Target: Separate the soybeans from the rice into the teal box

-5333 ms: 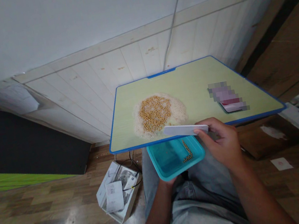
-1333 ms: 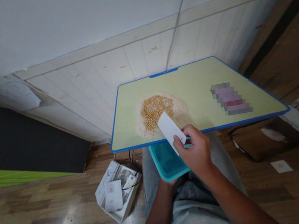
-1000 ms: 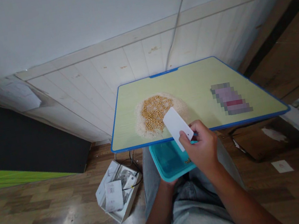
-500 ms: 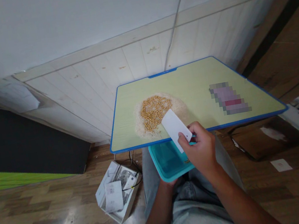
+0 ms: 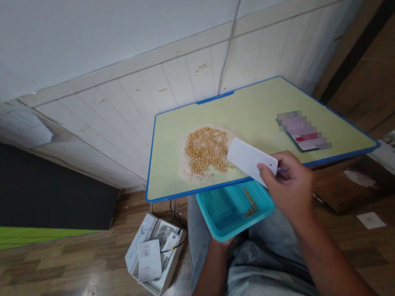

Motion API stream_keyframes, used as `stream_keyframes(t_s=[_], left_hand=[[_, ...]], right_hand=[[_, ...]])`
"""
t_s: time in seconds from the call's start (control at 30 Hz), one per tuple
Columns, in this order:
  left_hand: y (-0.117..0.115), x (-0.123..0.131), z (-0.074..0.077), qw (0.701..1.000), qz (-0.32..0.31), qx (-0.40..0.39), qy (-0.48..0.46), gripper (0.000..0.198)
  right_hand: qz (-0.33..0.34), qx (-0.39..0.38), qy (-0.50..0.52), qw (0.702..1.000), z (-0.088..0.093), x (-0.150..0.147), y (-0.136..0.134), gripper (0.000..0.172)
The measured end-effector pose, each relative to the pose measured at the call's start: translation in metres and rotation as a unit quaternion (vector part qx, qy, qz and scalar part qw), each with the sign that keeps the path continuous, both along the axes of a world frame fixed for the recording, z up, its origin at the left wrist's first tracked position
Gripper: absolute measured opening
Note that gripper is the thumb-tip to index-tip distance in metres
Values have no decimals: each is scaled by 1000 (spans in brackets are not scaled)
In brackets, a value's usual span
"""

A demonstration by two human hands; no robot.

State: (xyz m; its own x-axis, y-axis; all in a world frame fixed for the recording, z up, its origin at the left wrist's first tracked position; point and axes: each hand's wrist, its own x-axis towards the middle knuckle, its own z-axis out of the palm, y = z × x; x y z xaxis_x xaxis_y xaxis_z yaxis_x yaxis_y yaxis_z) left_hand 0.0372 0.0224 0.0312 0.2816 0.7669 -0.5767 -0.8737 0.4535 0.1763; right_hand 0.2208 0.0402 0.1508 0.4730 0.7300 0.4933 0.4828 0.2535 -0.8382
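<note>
My right hand [image 5: 291,184] pinches a white plastic card [image 5: 250,158] with a small hole near its held end. The card's far edge is beside a heap of round yellow beans [image 5: 205,150], which look like soybeans. Pale rice-like grains [image 5: 186,170] surround and mix with the beans on the table. My left hand [image 5: 222,241] supports a teal plastic basin [image 5: 219,215] from beneath, just below the table's front edge; most of its fingers are hidden under the basin. Some beans [image 5: 249,205] lie inside the basin, toward its right side.
The low folding table [image 5: 251,108] has a pale green top and blue rim. A phone [image 5: 303,133], partly blurred out, lies on its right. On the floor at left stands an open white box [image 5: 158,255] with papers and cables. A brown carton [image 5: 358,184] sits at right.
My right hand and the card have moved right, off the bean heap's front edge. Beans have spread rightward, and more of those in the basin show. My left hand stays under the basin.
</note>
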Motion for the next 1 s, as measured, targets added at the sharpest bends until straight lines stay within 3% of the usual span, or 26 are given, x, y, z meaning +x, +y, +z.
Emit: stream_keyframes(t_s=[1.0], left_hand=[[2,7,39,997,11,27,65,53]], right_hand=[[76,-4,6,997,6,13,-7,15]])
